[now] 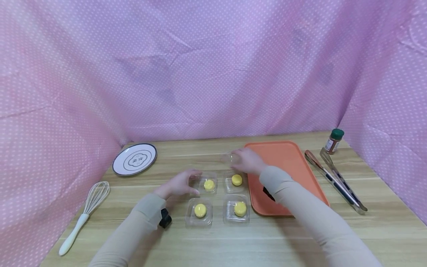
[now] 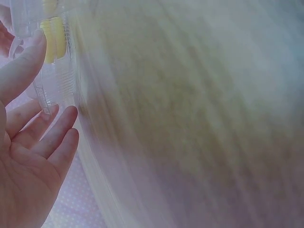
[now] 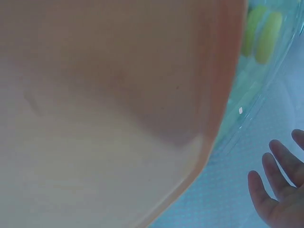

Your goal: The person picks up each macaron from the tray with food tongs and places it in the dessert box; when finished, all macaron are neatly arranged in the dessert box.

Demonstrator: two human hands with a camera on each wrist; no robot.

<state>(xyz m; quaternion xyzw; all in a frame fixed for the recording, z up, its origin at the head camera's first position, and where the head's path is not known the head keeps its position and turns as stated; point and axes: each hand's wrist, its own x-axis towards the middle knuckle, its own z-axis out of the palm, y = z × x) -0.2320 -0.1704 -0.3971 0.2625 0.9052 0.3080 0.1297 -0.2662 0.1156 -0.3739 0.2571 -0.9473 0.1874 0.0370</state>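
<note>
Several clear plastic boxes, each with a yellow macaron, stand in two rows on the table. My left hand (image 1: 180, 183) holds the back-left box (image 1: 208, 182) by its left end, thumb and fingers on opposite sides. In the left wrist view, the thumb (image 2: 31, 59) overlaps the clear wall beside the yellow macaron (image 2: 53, 40). Behind the back-right box (image 1: 231, 184), my right hand (image 1: 248, 160) holds a clear plastic container (image 1: 227, 158), partly hidden by the fingers. Nearer me are the front-left box (image 1: 192, 222) and front-right box (image 1: 230, 218).
An orange tray (image 1: 283, 154) lies under my right forearm. Beyond it are two pairs of tongs, one brown-tipped (image 1: 313, 159) and one metal (image 1: 330, 163), and a green-capped spice jar (image 1: 333, 142). A plate (image 1: 135, 159) and a white whisk (image 1: 83, 218) lie at left.
</note>
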